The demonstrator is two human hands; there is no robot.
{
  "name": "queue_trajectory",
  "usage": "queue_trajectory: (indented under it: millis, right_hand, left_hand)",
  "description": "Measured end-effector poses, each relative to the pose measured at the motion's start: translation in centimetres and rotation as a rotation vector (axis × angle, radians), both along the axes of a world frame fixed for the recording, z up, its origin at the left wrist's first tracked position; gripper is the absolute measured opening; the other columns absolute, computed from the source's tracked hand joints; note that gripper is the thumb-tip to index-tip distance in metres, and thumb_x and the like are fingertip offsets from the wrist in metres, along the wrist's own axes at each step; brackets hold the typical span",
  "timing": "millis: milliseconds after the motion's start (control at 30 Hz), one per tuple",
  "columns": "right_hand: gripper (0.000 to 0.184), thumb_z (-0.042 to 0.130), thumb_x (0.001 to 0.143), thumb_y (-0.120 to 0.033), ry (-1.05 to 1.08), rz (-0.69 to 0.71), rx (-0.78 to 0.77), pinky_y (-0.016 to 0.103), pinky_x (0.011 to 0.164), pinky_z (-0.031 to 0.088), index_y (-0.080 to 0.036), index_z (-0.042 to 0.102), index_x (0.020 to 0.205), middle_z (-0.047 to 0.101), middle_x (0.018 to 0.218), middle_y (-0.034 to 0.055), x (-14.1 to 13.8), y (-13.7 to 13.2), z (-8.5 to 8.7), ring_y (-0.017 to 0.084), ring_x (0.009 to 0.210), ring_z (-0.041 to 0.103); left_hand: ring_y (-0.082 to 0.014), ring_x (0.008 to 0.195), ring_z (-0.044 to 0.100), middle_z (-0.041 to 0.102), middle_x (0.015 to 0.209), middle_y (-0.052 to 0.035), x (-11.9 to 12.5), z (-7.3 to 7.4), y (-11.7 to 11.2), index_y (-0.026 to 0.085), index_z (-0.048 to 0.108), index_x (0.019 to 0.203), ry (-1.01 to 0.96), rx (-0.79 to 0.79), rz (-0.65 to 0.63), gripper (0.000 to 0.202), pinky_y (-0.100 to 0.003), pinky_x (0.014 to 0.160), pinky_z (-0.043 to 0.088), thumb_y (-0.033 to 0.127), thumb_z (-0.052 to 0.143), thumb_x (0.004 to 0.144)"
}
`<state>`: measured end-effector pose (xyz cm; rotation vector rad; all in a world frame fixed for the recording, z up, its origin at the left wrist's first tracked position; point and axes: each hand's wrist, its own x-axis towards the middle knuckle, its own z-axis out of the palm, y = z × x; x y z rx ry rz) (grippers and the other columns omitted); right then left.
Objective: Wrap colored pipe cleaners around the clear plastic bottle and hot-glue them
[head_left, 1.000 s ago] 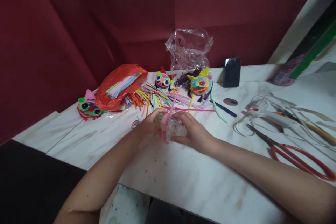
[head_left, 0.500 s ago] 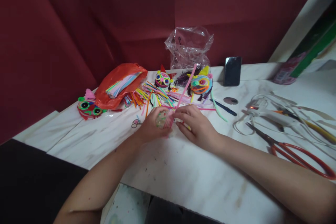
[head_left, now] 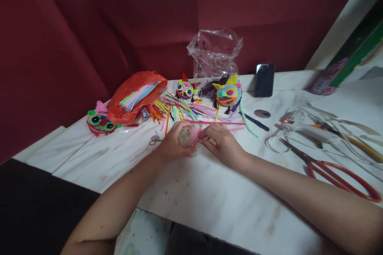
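Note:
My left hand (head_left: pixel 172 143) is closed around a small rounded piece (head_left: pixel 191 137), pale green and see-through on its left. Its right side is covered by pink pipe cleaners laid side by side. Thumb and fingers of my right hand (head_left: pixel 223 141) pinch together at the piece's right edge, on a pink pipe cleaner mostly hidden by the fingers. A bit of yellow shows under that hand. Just beyond both hands lies a pile of coloured pipe cleaners (head_left: pixel 179 107). Small scissors (head_left: pixel 154 140) rest left of my left hand.
Behind the pile sit a red bag (head_left: pixel 134 95), several colourful animal heads (head_left: pixel 229 95) and a clear plastic bag (head_left: pixel 215 53). A phone (head_left: pixel 264 80) leans upright. On the right lie a pen-like dark tool (head_left: pixel 254 121), a glue gun (head_left: pixel 317 133), cables and red-handled scissors (head_left: pixel 338 175).
The long pink pipe cleaner that stuck up from my right hand no longer stands up. My right fingers have closed into a pinch at the piece's edge. My left hand keeps its hold.

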<state>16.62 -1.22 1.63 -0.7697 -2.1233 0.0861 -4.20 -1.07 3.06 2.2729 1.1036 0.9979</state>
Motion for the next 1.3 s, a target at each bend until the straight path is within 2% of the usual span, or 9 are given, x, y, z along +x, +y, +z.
queue_trajectory:
  millis: [200, 467, 667, 767, 867, 967, 1100, 1200, 1300]
  right_hand:
    - [0.006, 0.059, 0.089, -0.018, -0.012, 0.002, 0.010, 0.033, 0.071, 0.041, -0.019, 0.061, 0.084, 0.065, 0.078, 0.0064, -0.1, -0.3, 0.4, 0.020, 0.076, 0.059]
    - [0.005, 0.061, 0.088, -0.019, -0.026, 0.017, 0.019, 0.033, 0.071, 0.040, -0.017, 0.062, 0.084, 0.064, 0.078, 0.0066, -0.3, -0.5, 0.4, 0.020, 0.077, 0.058]
    - [0.002, 0.060, 0.088, -0.018, -0.017, 0.039, 0.066, 0.035, 0.074, 0.040, -0.018, 0.062, 0.088, 0.067, 0.083, 0.0071, 0.5, 0.0, 1.5, 0.021, 0.082, 0.059]
    - [0.006, 0.058, 0.089, -0.018, -0.049, -0.015, 0.133, 0.039, 0.078, 0.040, -0.019, 0.063, 0.091, 0.067, 0.088, 0.0089, 0.9, 0.2, 2.0, 0.024, 0.087, 0.059]
    - [0.013, 0.056, 0.089, -0.020, 0.009, -0.124, 0.225, 0.045, 0.084, 0.042, -0.020, 0.062, 0.101, 0.064, 0.107, 0.0127, 1.2, 0.2, 2.6, 0.028, 0.102, 0.056]
    - [0.017, 0.056, 0.088, -0.021, 0.072, -0.156, 0.303, 0.047, 0.087, 0.043, -0.022, 0.061, 0.105, 0.062, 0.112, 0.0122, 1.9, 0.0, 4.1, 0.028, 0.106, 0.055]
    - [0.016, 0.058, 0.086, -0.022, 0.146, -0.230, 0.349, 0.048, 0.092, 0.044, -0.024, 0.062, 0.102, 0.062, 0.110, 0.0103, 4.2, -0.5, 7.6, 0.027, 0.106, 0.057]
    - [0.015, 0.059, 0.085, -0.022, 0.252, -0.352, 0.372, 0.045, 0.092, 0.046, -0.024, 0.063, 0.099, 0.063, 0.108, 0.0091, 7.2, -0.4, 10.2, 0.026, 0.106, 0.058]
    - [0.014, 0.056, 0.085, -0.025, 0.295, -0.477, 0.314, 0.038, 0.082, 0.051, -0.023, 0.063, 0.097, 0.066, 0.100, 0.0064, 11.4, 0.2, 11.1, 0.022, 0.093, 0.063]
  left_hand:
    - [-0.0300, 0.121, 0.051, 0.052, 0.125, -0.0132, 0.1, -0.3, 0.4, 0.020, 0.050, 0.121, -0.012, 0.060, -0.074, 0.064, -0.046, 0.105, 0.040, 0.031, 0.077, 0.063]
    - [-0.0289, 0.119, 0.052, 0.054, 0.123, -0.0129, 0.1, -0.2, 0.3, 0.019, 0.051, 0.119, -0.038, -0.020, -0.021, 0.060, -0.044, 0.103, 0.041, 0.038, 0.076, 0.068]
    - [-0.0281, 0.120, 0.051, 0.055, 0.124, -0.0112, 0.1, 0.0, 0.2, 0.021, 0.052, 0.118, -0.058, -0.052, -0.033, 0.059, -0.043, 0.104, 0.040, 0.037, 0.078, 0.067]
    - [-0.0281, 0.121, 0.051, 0.055, 0.125, -0.0106, 0.0, 0.0, 0.3, 0.021, 0.053, 0.118, -0.073, -0.071, -0.020, 0.059, -0.043, 0.105, 0.039, 0.036, 0.078, 0.066]
    - [-0.0290, 0.120, 0.052, 0.056, 0.124, -0.0105, 0.0, 0.1, 0.4, 0.020, 0.055, 0.117, -0.119, -0.146, 0.021, 0.061, -0.044, 0.104, 0.040, 0.039, 0.079, 0.065]
    - [-0.0297, 0.120, 0.053, 0.059, 0.124, -0.0095, -0.1, 0.3, 0.5, 0.021, 0.056, 0.116, -0.159, -0.230, 0.065, 0.060, -0.045, 0.104, 0.041, 0.042, 0.078, 0.065]
    - [-0.0313, 0.118, 0.055, 0.062, 0.122, -0.0073, -0.3, 0.8, 0.7, 0.024, 0.057, 0.115, -0.175, -0.262, 0.112, 0.061, -0.044, 0.101, 0.043, 0.044, 0.078, 0.061]
    - [-0.0313, 0.110, 0.059, 0.065, 0.116, -0.0062, -0.3, 0.9, 0.9, 0.023, 0.057, 0.116, -0.162, -0.287, 0.151, 0.062, -0.041, 0.090, 0.049, 0.048, 0.074, 0.062]
    - [-0.0299, 0.104, 0.061, 0.064, 0.116, -0.0053, 0.1, 0.3, 1.4, 0.022, 0.055, 0.121, -0.225, -0.327, 0.221, 0.070, -0.034, 0.077, 0.052, 0.052, 0.071, 0.060]
